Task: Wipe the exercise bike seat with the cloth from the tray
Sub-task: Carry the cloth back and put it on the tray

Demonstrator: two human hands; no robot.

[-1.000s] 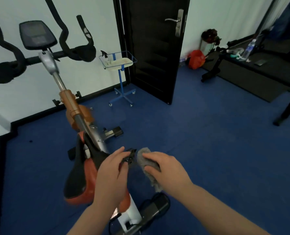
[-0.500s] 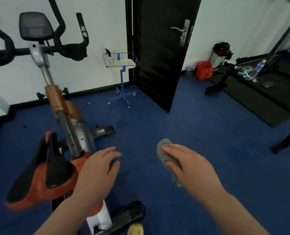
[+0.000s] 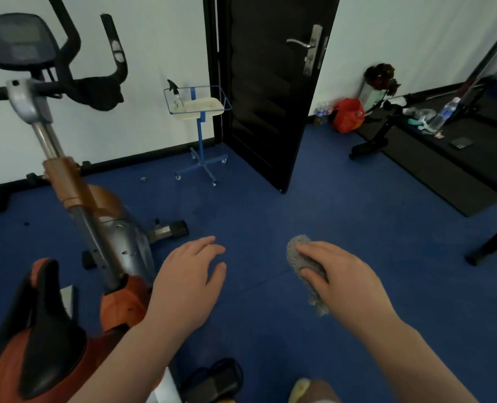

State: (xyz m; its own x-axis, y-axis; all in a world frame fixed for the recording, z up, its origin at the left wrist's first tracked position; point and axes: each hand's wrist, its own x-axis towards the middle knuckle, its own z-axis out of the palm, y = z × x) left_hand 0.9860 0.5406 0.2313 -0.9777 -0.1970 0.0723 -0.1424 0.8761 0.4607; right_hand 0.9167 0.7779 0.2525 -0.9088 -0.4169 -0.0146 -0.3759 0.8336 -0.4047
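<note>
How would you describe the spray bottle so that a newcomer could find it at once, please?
Start at the black door; just left of it a blue wheeled stand carries a wire-rimmed tray. The spray bottle stands upright at the tray's left end, the only clear, black-triggered thing there.

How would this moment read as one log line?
right hand: holds cloth | left hand: open, empty | seat: untouched | both hands over floor
</note>
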